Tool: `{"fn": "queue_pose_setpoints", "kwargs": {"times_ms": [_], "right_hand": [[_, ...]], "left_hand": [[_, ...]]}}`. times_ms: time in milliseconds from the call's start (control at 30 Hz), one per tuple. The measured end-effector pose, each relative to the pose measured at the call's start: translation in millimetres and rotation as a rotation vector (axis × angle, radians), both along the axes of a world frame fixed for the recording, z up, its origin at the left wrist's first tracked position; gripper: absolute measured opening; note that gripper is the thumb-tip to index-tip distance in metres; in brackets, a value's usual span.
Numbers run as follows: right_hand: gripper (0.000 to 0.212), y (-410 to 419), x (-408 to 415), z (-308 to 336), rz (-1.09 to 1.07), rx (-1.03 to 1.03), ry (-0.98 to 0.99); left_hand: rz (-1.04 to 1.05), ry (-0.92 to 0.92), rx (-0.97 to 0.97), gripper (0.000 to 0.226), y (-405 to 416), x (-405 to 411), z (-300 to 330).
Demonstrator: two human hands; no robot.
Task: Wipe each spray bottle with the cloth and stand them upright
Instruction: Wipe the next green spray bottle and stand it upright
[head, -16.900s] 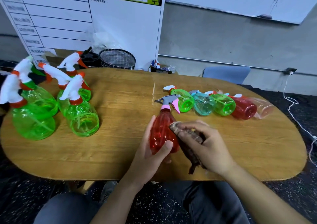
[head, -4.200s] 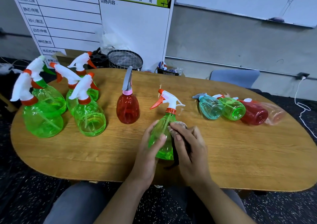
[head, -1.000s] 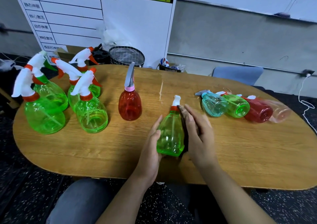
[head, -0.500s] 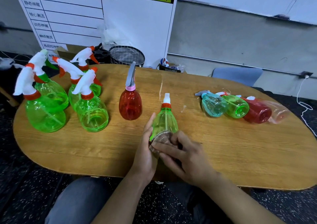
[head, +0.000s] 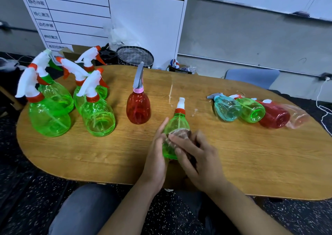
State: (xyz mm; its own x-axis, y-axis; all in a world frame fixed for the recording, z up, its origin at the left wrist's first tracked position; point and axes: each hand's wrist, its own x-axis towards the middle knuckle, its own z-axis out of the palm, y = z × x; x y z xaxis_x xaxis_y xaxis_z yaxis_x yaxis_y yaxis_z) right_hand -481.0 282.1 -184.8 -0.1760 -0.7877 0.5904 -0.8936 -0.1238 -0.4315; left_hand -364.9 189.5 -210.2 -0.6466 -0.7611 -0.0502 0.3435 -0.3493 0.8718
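A small green spray bottle stands upright near the table's front edge, white nozzle pointing away from me. My left hand holds its left side. My right hand presses a brown cloth against the bottle's front, the cloth gripped under its fingers. A red bottle with a grey sprayer stands upright at the centre. Several big green bottles stand at the left. On the right lie a teal bottle, a green bottle, a red bottle and a pale pink bottle.
The oval wooden table fills the view. Behind it stand a whiteboard chart, a mesh basket and a blue chair. A white cable hangs at the right. My knees sit below the table's front edge.
The cloth in my right hand has slid up the green bottle's front, from its lower body to its middle. The left hand still steadies the bottle; the other bottles stay put.
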Motion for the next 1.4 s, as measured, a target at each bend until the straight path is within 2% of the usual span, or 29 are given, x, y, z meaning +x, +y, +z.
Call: {"fn": "queue_pose_setpoints", "kwargs": {"times_ms": [100, 167, 300, 367, 433, 500, 700, 833, 900, 1000, 1067, 1100, 1167, 1200, 1400], "right_hand": [[0.036, 9.8, -4.6, 0.3, 0.097, 0.048, 0.075], [0.035, 5.9, -10.8, 12.1, 0.112, 0.065, 0.025], [0.033, -19.3, -19.6, 41.9, -0.116, -0.077, -0.176], [0.032, -33.1, -17.8, 42.2, -0.193, -0.044, -0.219], [0.034, -39.9, -10.5, 31.3, -0.233, 0.051, -0.171], [0.035, -35.3, -1.0, 20.5, -0.22, 0.043, -0.121], [0.033, 2.3, 4.7, -0.4, 0.037, -0.024, 0.088], [0.032, 14.8, 5.6, -11.4, 0.099, -0.025, 0.245], [0.03, 16.1, 4.4, -10.3, 0.077, -0.056, 0.135], [0.029, 8.2, 2.4, -15.3, -0.097, -0.169, -0.397], [0.031, 2.3, 3.2, -26.4, -0.134, -0.195, -0.742], [0.033, 1.1, 5.5, -32.0, -0.118, -0.179, -0.826], [0.034, 0.8, 7.5, -37.6, -0.094, -0.159, -0.884], [0.033, 1.0, 7.7, -36.1, -0.082, -0.16, -0.913], [0.034, 3.3, 8.3, -27.4, -0.075, -0.177, -1.02]], "left_hand": [[0.017, 0.0, -0.01, 0.045, -0.2, -0.2, 2.3], [0.033, -0.004, 0.009, 0.043, -0.2, -1.8, 3.3], [0.053, -0.042, -0.026, 0.044, 2.9, -6.4, 3.5], [0.055, -0.044, -0.045, 0.048, 4.5, -7.1, 3.9], [0.063, -0.042, -0.036, 0.05, 3.5, -5.8, 4.0], [0.07, -0.043, -0.028, 0.05, 1.1, -5.1, 0.9], [0.047, -0.008, -0.006, 0.042, 0.0, -2.6, -1.0], [0.021, 0.039, 0.024, 0.044, 0.3, -1.1, 3.1], [0.027, 0.022, 0.021, 0.042, 1.7, -2.2, 4.5], [0.067, -0.042, -0.047, 0.047, 3.1, -2.5, 4.1], [0.098, -0.082, -0.125, 0.072, 4.5, -1.5, 2.6], [0.1, -0.092, -0.152, 0.086, 4.8, -1.2, 0.9], [0.079, -0.096, -0.187, 0.1, 4.8, -1.6, 0.1], [0.061, -0.088, -0.199, 0.099, 3.8, -2.1, 0.2], [0.016, -0.061, -0.202, 0.075, 3.4, -5.4, -2.3]]}}
